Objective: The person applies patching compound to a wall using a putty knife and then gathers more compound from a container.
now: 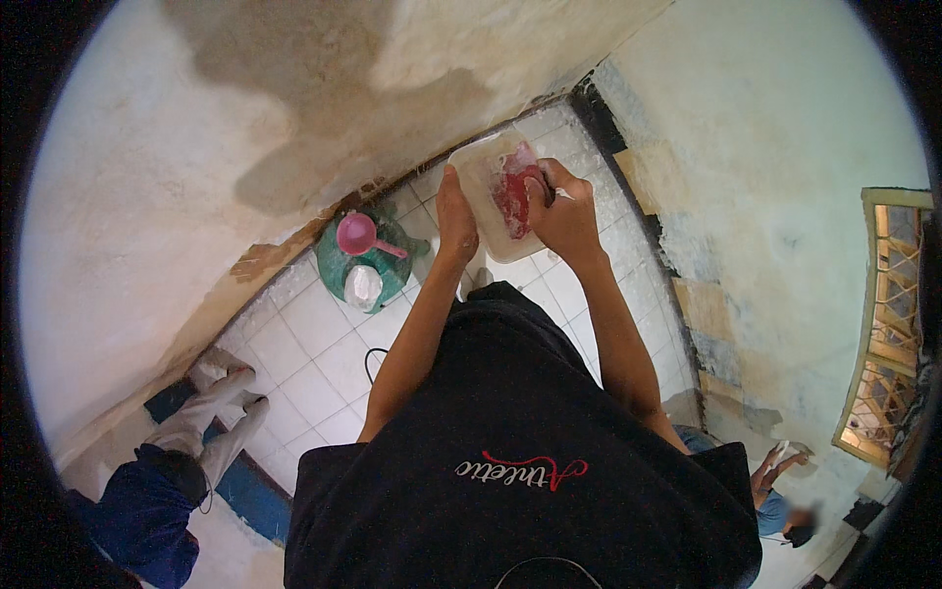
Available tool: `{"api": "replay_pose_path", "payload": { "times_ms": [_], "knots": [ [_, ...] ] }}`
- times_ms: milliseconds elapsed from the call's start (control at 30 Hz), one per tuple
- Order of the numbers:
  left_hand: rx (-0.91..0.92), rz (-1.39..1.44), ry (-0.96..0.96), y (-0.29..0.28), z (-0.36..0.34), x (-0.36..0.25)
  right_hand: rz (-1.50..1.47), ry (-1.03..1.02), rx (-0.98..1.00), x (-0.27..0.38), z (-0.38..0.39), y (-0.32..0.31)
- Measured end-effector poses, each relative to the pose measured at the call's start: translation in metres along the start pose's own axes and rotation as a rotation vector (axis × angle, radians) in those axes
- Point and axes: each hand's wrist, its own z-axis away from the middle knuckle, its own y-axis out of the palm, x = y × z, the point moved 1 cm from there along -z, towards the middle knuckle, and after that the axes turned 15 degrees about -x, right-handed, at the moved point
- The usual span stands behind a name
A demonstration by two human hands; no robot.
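A shallow, translucent off-white plastic tub (473, 187) is in front of me, above the tiled floor. My left hand (457, 221) grips its left side, the fingers lying along the rim. In my right hand (569, 218) is a flat red piece (514, 201) smeared with white paste, held over the inside of the tub. The fingers are closed round its right edge and hide part of it, so its exact kind is unclear.
Left of the tub, a pink dipper (355, 235) and a white bundle (363, 287) rest on a green bag (334, 263). Stained walls (324, 118) meet beyond the tub. One person in navy (147, 515) is at lower left, another in blue (772, 512) at lower right. A grilled window (888, 329) is at right.
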Motion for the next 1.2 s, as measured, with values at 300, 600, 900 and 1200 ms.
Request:
{"api": "replay_pose_path", "payload": {
  "times_ms": [300,600,900,1200],
  "knots": [
    [-0.040,0.046,0.006,0.003,-0.002,0.012,0.286,0.048,0.055,0.013,-0.034,-0.048],
    [-0.153,0.173,0.126,0.020,0.006,0.021,0.418,-0.114,0.120,0.008,-0.010,-0.039],
    [-0.210,0.037,0.216,0.016,0.013,0.021,0.283,-0.041,-0.015,0.021,-0.022,-0.050],
    [-0.252,0.078,0.258,0.018,0.027,0.019,0.178,-0.211,0.088,0.027,0.031,-0.006]
  ]
}}
